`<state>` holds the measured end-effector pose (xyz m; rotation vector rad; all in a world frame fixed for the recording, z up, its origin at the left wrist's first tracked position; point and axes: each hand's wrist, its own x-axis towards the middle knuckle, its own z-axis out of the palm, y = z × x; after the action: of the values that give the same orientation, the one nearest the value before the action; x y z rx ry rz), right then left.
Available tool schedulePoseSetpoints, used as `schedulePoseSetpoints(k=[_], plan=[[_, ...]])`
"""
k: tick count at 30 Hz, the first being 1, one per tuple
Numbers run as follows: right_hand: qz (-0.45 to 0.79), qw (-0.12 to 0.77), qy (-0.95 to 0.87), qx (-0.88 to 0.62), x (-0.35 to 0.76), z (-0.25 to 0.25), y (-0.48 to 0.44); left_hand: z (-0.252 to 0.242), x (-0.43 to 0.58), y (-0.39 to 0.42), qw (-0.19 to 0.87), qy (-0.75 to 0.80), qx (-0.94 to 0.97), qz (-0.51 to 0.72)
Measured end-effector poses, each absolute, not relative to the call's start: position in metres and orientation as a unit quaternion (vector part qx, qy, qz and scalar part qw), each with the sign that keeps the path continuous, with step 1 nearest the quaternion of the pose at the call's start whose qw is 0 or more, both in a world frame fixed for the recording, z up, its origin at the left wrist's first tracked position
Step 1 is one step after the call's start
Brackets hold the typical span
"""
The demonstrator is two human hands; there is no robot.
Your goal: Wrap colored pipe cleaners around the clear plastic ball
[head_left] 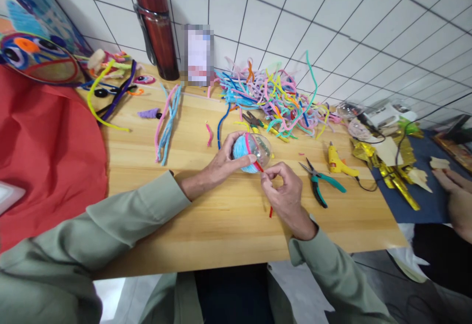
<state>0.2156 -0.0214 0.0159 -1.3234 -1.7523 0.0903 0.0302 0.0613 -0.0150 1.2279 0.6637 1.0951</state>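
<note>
My left hand [224,162] is closed around a clear plastic ball [263,148]. Light blue fuzzy pipe cleaner covers the ball's left part, with a pink band beside it and bare clear plastic on the right. My left thumb presses on the band. Just right of the ball, my right hand [283,186] pinches a red pipe cleaner [259,166] between thumb and forefinger. One stretch of the red strand runs along the ball, and its loose end hangs below my right hand. Teal-handled pliers [320,182] lie on the table to the right of that hand.
A heap of coloured pipe cleaners [273,95] lies along the wall, with yellow-handled pliers [254,121] before it. A red thermos [157,29] stands behind. To the right are a yellow glue gun [339,161] with its cord, gold foil [398,181] and another person's hand [457,191]. Red cloth [55,157] covers the left.
</note>
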Motion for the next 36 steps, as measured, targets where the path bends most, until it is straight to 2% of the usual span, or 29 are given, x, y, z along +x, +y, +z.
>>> schedulePoseSetpoints(k=[10,24,36], plan=[[0.079,0.468,-0.692,-0.545,0.221,0.009,-0.024,-0.015,0.032,0.064,0.658,0.297,0.499,0.480],[0.021,0.459,-0.736,-0.497,0.225,0.014,-0.021,-0.016,0.036,0.064,0.734,0.265,0.417,0.466],[0.001,0.449,-0.741,-0.500,0.227,0.013,-0.020,-0.012,0.034,0.063,0.753,0.256,0.405,0.450]])
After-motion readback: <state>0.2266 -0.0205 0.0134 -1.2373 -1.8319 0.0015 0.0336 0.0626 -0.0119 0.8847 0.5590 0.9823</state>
